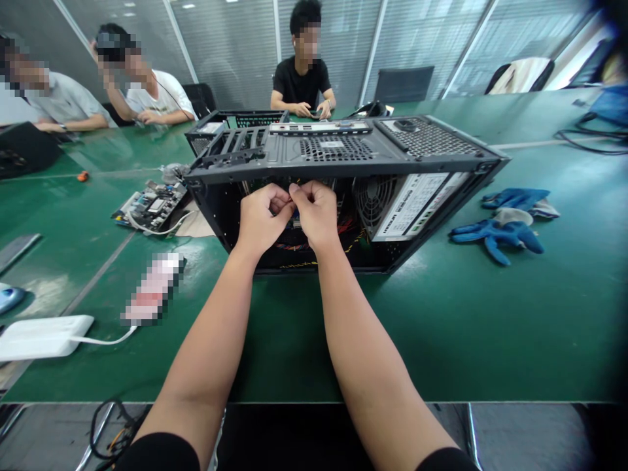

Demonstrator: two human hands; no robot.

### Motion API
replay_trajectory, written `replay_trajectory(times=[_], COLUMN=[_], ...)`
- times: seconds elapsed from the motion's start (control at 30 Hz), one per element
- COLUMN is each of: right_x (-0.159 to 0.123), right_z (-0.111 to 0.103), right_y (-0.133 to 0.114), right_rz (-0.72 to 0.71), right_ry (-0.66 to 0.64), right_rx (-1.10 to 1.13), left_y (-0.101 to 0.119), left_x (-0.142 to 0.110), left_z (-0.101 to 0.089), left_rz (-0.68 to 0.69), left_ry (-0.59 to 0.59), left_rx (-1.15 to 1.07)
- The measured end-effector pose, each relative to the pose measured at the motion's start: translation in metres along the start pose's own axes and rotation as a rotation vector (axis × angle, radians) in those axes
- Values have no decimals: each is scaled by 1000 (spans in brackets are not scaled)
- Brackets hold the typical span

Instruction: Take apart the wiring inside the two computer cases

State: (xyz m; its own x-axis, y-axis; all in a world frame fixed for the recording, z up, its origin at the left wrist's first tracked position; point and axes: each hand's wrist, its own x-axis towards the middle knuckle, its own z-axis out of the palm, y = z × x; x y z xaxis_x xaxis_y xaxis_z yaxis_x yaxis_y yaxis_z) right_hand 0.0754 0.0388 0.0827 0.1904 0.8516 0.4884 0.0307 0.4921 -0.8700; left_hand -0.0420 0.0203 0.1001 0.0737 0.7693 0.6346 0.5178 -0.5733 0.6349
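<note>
A black computer case lies on its side on the green table, its open side facing me. Inside it I see a power supply with a fan at the right and coloured wires along the bottom. My left hand and my right hand reach into the opening side by side. Both have their fingers pinched together on a small part or cable between them, which is too hidden to name.
A loose circuit board lies left of the case. Blue work gloves lie to its right. A white power bank with a cable and a pink item sit near left. Three other people sit across the table.
</note>
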Motion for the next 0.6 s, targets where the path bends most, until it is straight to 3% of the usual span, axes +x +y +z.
replay_trajectory(times=[0.17,0.3,0.43,0.6], right_x=[0,0,0,0], right_z=[0,-1,-2,-3], right_y=[-2,-3,-3,-3], right_rz=[-16,-1,15,50], right_ry=[53,56,19,-65], right_rx=[-26,-26,9,118], left_y=[3,4,3,0], left_x=[-3,-5,-3,-2], left_z=[2,2,2,0], left_rz=[47,35,-53,-236], left_ry=[105,89,47,-59], left_rx=[164,190,69,-268])
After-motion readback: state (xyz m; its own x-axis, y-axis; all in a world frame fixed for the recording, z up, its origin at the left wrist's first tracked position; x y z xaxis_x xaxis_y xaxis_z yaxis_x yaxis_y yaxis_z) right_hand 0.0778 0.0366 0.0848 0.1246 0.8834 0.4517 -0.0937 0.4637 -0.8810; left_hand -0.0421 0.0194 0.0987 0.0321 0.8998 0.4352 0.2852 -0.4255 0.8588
